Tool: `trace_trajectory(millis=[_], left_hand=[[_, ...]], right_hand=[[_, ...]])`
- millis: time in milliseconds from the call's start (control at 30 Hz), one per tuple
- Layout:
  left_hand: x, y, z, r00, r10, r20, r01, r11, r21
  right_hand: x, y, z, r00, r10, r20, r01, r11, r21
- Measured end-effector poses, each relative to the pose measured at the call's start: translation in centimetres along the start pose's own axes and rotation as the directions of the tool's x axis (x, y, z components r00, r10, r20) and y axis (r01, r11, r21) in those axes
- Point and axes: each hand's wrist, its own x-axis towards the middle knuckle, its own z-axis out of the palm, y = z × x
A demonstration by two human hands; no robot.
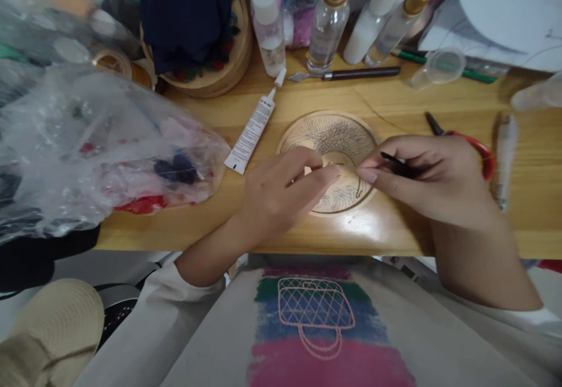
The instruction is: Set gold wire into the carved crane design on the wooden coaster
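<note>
A round pale wooden plaque [338, 123] lies flat on the table, its face covered in fine dark lines of feathers and waves. My left hand [281, 185] rests over its left side, fingers bent together near the centre; a thin bit at the fingertips is too small to name. On the right side, my right hand [432, 179] is closed, thumb and forefinger pinched, with a dark slim tool [395, 163] lodged in the fingers. A thin golden thread [380, 115] trails on the table above that hand. A short curved strand [359, 191] shows on the plaque.
A white glue tube [252, 132] and a craft knife [360, 74] lie behind the plaque. Several bottles, including a clear bottle [327, 30], stand further back. Red-handled scissors [483, 153] are beside my right hand. A plastic bag [109, 153] fills the left.
</note>
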Motion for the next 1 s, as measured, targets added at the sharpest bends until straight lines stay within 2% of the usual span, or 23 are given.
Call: trace_trajectory(millis=[133,200,400,633,833,1000], left_hand=[[0.01,-0.46,0.38,0.997,0.003,0.080,0.002,0.998,-0.059],[0.04,-0.56,0.48,0.996,0.015,0.087,-0.009,0.997,-0.072],[0.26,-0.82,0.37,0.994,0.027,0.111,-0.006,0.982,-0.187],[0.34,-0.86,0.11,0.992,0.071,0.108,-0.042,0.968,-0.246],[0.59,-0.79,-0.29,0.985,0.089,0.146,-0.052,0.970,-0.239],[0.68,-0.83,-0.33,0.983,0.127,0.132,-0.089,0.962,-0.256]], right_hand=[[-0.11,0.06,-0.27,0.990,-0.119,0.074,0.127,0.985,-0.114],[-0.09,0.06,-0.37,0.979,-0.166,0.120,0.185,0.968,-0.170],[0.03,0.05,-0.65,0.957,-0.229,0.179,0.265,0.940,-0.213],[0.13,-0.14,-0.94,0.940,-0.235,0.246,0.284,0.940,-0.187],[0.19,-0.20,-0.92,0.920,-0.300,0.253,0.347,0.923,-0.165],[0.16,-0.05,-1.05,0.931,-0.267,0.250,0.306,0.943,-0.132]])
